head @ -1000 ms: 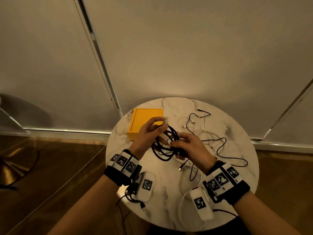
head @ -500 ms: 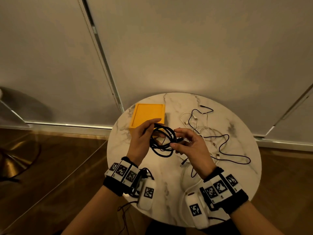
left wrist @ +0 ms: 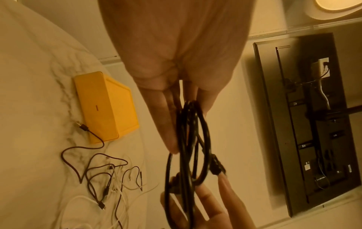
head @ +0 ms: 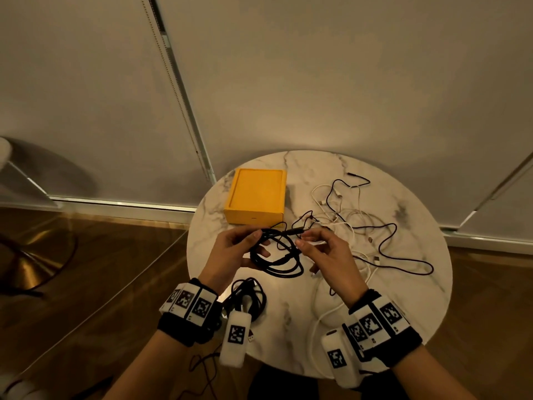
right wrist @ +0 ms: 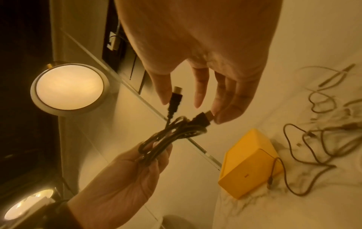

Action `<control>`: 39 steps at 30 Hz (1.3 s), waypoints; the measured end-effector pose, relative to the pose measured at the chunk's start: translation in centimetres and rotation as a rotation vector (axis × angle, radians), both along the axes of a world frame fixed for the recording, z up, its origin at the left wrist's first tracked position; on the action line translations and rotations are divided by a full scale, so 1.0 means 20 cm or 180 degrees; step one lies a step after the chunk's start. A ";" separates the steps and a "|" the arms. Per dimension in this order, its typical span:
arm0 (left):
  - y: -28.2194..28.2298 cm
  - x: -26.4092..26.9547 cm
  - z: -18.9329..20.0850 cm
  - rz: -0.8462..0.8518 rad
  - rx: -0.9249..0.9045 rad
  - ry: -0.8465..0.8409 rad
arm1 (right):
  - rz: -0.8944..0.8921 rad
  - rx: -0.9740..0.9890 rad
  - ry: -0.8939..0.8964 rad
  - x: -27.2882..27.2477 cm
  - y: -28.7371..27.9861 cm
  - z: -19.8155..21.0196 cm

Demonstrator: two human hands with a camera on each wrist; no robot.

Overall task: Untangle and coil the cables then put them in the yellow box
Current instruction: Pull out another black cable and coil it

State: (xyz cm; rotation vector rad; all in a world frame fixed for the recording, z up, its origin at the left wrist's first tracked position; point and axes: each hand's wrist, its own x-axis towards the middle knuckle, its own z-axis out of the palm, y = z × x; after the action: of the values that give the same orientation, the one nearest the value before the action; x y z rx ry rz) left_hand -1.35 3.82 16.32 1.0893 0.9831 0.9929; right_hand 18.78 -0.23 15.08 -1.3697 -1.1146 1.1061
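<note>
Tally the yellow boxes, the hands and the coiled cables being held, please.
Yellow box: 1
Hands: 2 (left hand, right hand)
Coiled black cable, held by both hands: 1
Total: 4

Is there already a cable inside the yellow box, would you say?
No, the yellow box looks closed, and nothing lies in it.

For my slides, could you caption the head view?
Both hands coil a black cable near the yellow box.

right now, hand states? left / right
Left hand: closed, gripping the coiled black cable.
Right hand: closed, fingertips pinching one plug end of that same cable.
</note>
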 end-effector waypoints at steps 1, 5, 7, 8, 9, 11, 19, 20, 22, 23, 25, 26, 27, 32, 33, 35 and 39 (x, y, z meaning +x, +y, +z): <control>0.00 -0.01 -0.01 -0.0063 -0.0016 0.0035 | 0.0051 -0.0117 0.0020 0.00 0.00 -0.01; -0.01 -0.04 -0.04 -0.0239 -0.0050 0.0263 | 0.0619 -0.0714 0.0508 -0.04 -0.01 -0.03; 0.00 -0.07 -0.06 -0.0198 0.0005 0.0541 | 0.0750 -0.0902 0.0753 -0.07 -0.02 -0.03; 0.00 -0.08 -0.08 -0.0154 0.0044 0.0697 | 0.0772 -0.0931 0.0755 -0.09 -0.02 -0.04; 0.00 -0.10 -0.09 -0.0119 0.0082 0.0834 | 0.0788 -0.0928 0.0709 -0.10 -0.01 -0.05; 0.01 -0.14 -0.13 -0.0075 0.0102 0.1010 | 0.0825 -0.0919 0.0631 -0.15 0.00 -0.09; 0.10 -0.35 -0.35 0.0472 -0.0555 0.0821 | 0.0626 -0.1278 0.0859 -0.30 0.21 -0.21; 0.11 -0.37 -0.38 0.0573 -0.0679 0.0729 | 0.0635 -0.1338 0.0827 -0.32 0.24 -0.24; 0.13 -0.39 -0.46 0.0762 -0.0913 0.0561 | 0.0645 -0.1483 0.0751 -0.34 0.28 -0.30; 0.14 -0.40 -0.50 0.0835 -0.1012 0.0508 | 0.0652 -0.1569 0.0742 -0.36 0.29 -0.33; 0.13 -0.40 -0.56 0.0850 -0.1131 0.0465 | 0.0678 -0.1682 0.0682 -0.37 0.28 -0.38; 0.11 -0.40 -0.58 0.0794 -0.1145 0.0477 | 0.0696 -0.1711 0.0577 -0.37 0.26 -0.40; 0.10 -0.40 -0.60 0.0717 -0.1116 0.0530 | 0.0718 -0.1728 0.0440 -0.36 0.24 -0.42; 0.00 -0.39 -0.73 0.0330 -0.0504 0.1398 | 0.0817 -0.1905 0.0087 -0.34 0.12 -0.57; -0.02 -0.39 -0.76 0.0316 -0.0339 0.1680 | 0.0859 -0.1908 0.0010 -0.34 0.10 -0.60; -0.05 -0.39 -0.80 0.0429 -0.0093 0.2089 | 0.0912 -0.1796 -0.0157 -0.34 0.07 -0.64; -0.07 -0.38 -0.80 0.0590 -0.0067 0.2134 | 0.0815 -0.1684 -0.0243 -0.32 0.02 -0.67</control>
State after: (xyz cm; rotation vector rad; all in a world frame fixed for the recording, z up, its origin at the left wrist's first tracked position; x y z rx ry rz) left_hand -9.01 2.42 0.27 1.3657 1.6539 0.7638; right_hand 12.35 0.26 1.69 -1.7159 -1.1185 1.6283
